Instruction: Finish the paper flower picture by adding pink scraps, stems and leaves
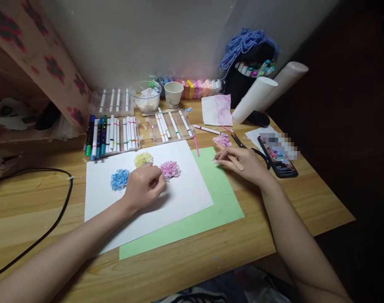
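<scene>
On a sheet of white paper sit three clumps of shredded bits: a blue clump, a yellow clump and a pink clump. My left hand is over the sheet beside the pink clump, fingers curled in a pinch; whatever they hold is hidden. My right hand holds a wooden craft stick at the right edge of the green paper, which lies under the white sheet. Its fingertips are close to a pile of pink paper scraps.
Behind the sheet are trays of markers, a clear bowl and a paper cup. Scissors and a phone lie on the right. White paper rolls lean at the back right. A black cable crosses the left side.
</scene>
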`<state>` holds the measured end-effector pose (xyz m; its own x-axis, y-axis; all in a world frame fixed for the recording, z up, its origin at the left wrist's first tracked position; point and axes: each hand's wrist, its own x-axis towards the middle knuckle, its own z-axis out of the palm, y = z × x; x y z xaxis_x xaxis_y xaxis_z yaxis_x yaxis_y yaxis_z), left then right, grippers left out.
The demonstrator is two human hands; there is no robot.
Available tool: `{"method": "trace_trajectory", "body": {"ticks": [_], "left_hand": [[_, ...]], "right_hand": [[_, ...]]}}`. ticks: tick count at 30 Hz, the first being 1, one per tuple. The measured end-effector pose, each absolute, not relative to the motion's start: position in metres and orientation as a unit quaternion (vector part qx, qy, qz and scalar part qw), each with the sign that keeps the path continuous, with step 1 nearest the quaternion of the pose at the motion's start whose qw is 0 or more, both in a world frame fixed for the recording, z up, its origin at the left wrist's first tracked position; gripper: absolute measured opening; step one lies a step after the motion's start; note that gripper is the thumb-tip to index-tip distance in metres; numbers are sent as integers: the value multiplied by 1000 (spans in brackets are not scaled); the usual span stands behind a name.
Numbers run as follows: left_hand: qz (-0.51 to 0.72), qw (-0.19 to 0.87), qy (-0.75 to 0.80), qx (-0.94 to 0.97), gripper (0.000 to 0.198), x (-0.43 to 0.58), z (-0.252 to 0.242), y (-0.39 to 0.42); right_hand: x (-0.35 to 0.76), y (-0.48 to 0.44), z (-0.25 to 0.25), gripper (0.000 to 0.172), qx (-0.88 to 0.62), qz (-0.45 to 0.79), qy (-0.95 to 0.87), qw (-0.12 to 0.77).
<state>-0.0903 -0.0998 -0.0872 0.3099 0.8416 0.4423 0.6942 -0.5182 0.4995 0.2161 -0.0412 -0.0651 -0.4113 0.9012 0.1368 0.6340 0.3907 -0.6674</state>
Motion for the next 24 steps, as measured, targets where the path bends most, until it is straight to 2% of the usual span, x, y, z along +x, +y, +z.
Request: {"method": "trace_trajectory", "body": {"ticks": [5,12,19,24], "left_hand": [[371,100,458,802,32,-90,-88,-99],[392,99,431,807,32,-91,-88,-102],[398,92,426,807,31,-90,-87,-102],[387,73,420,817,30,-89,-87,-103]], "right_hand": [[220,-36,-75,10,-441,219,-841,223],[207,-41,-75,13,-440,216,-835,250],[205,-40,-76,18,-423,157,-869,202],[194,-46,-78,18,-435,215,-828,281]]}}
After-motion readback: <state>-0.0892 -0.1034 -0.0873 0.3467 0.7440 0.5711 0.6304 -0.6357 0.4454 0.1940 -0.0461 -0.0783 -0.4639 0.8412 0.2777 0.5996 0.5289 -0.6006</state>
